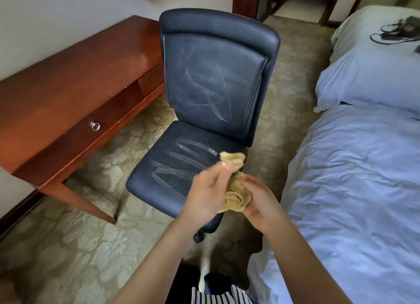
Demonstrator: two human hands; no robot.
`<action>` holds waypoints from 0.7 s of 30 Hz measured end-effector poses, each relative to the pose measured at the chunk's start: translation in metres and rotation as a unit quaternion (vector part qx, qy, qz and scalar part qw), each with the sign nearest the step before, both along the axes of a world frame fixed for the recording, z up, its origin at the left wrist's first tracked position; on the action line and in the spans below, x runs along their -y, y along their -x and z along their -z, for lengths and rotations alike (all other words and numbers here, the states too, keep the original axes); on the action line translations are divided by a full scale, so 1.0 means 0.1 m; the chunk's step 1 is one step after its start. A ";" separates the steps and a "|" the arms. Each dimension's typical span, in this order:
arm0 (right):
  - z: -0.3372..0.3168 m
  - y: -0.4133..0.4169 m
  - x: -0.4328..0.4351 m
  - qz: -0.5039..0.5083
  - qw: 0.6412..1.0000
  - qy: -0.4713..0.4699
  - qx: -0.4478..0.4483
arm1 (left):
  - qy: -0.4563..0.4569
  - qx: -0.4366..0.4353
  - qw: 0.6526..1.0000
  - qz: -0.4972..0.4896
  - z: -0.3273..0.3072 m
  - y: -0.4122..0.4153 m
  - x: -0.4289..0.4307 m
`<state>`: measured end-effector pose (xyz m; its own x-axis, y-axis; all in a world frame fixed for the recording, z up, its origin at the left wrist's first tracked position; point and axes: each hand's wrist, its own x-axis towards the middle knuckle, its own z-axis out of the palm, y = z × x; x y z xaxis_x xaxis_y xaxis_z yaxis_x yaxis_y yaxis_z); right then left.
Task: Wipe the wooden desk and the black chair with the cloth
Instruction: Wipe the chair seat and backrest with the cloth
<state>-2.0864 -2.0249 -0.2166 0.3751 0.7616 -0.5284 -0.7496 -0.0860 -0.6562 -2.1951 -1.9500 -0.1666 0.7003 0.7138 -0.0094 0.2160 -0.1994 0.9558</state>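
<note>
Two grips are holding the cloth [236,194] over the black chair [204,76]: left hand [204,190] pinching, right hand [261,203] clutching. They should be refolding it clean-side out.

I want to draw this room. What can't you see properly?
Head view: wheels of the chair, mostly hidden under its seat.
Head view: much of the cloth, covered by the left hand and right hand.
Head view: left end of the desk, cut by the picture's edge.
Head view: the dark corded thing on the bed, too small, cut off.
</note>
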 end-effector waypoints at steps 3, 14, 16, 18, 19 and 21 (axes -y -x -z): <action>0.02 0.02 -0.03 0.029 0.995 -0.044 -0.086 | -0.207 -0.088 0.965 0.136 0.10 0.00 0.15; 0.17 0.33 -0.22 -0.042 0.989 -0.076 -0.121 | 0.419 -0.089 0.895 -0.119 0.21 0.45 -0.34; 0.27 0.43 -0.29 -0.058 0.990 -0.053 -0.120 | 0.421 -0.069 0.896 -0.127 0.31 0.55 -0.42; 0.38 0.51 -0.33 -0.063 0.988 -0.034 -0.134 | 0.340 -0.098 0.925 -0.140 0.39 0.59 -0.48; 0.43 0.56 -0.35 -0.065 0.988 -0.018 -0.138 | 0.280 -0.118 0.942 -0.145 0.43 0.61 -0.52; 0.54 0.68 -0.41 -0.068 0.988 0.024 -0.135 | 0.181 -0.142 0.963 -0.143 0.49 0.69 -0.63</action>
<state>-2.1540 -1.9840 -0.2703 0.1115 0.7671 -0.6317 -0.8758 -0.2245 -0.4272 -2.2645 -1.8874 -0.2155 0.4077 0.7912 -0.4559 0.4753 0.2424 0.8457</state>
